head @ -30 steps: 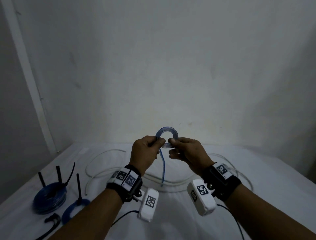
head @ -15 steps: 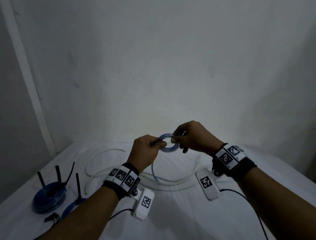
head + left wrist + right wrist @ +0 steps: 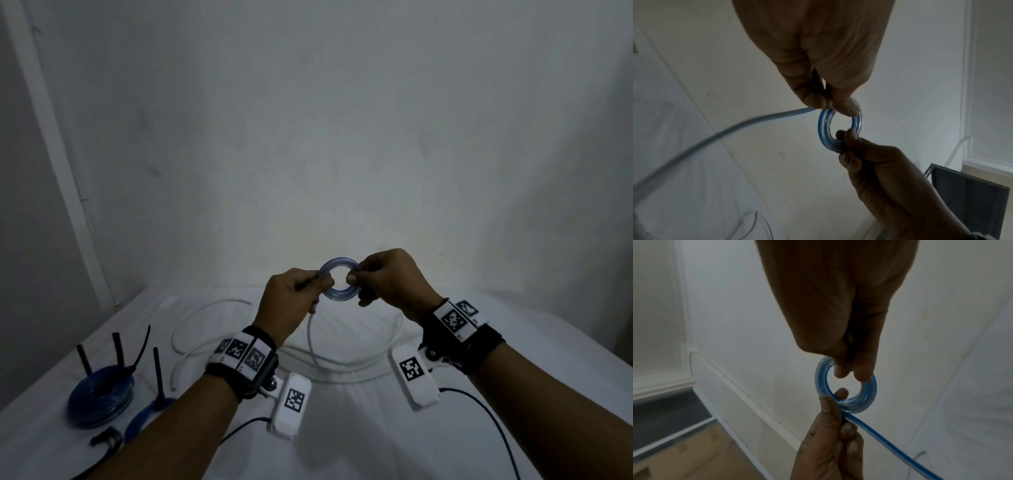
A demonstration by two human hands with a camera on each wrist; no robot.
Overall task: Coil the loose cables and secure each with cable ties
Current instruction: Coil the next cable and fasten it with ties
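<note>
Open air above the worktop [image 3: 342, 428] near the front centre, between the forearms; slack white cable [image 3: 212, 305] looping across the middle, blocking a flat sweep there; blue tail [image 3: 310, 339] hanging from the small coil [image 3: 340, 284] into that gap; far left crowded by a tied blue coil [image 3: 99, 394], upright black ties [image 3: 118, 349] and a second coil [image 3: 145, 416]; wall [image 3: 342, 137] close behind; bare cloth right of the right hand [image 3: 390, 277], crossed by a black wire [image 3: 493, 421].

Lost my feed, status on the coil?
Left hand and right hand both pinch the small blue coil. Uncoiled tail hangs to the table. No tie on it. Nothing obstructing.
</note>
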